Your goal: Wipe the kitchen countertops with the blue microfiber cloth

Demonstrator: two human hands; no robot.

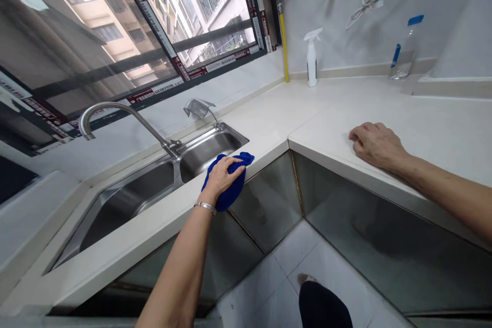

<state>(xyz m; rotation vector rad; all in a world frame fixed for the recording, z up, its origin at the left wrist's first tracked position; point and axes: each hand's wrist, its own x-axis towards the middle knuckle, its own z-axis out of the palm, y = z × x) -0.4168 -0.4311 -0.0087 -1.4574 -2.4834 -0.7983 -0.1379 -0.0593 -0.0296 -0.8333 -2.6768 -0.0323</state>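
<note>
Head view: past the sink (126,200) at the left, I see the left hand (223,174) clamped over the blue cloth (230,192), pinning it on the counter's (292,113) front edge beside the basin. The right hand (374,146), fingers curled together and empty, rests near the corner's front edge, seemingly as a brace.

A pale L-shaped stone countertop (315,113) bears, reckoned from its inner corner, a white plastic spray bottle (311,59) at twelve o'clock, a clear blue-capped plastic bottle (403,54) at two, and a crumpled blue cloth (232,196) at eight, beside the inset steel sink (207,151).
</note>
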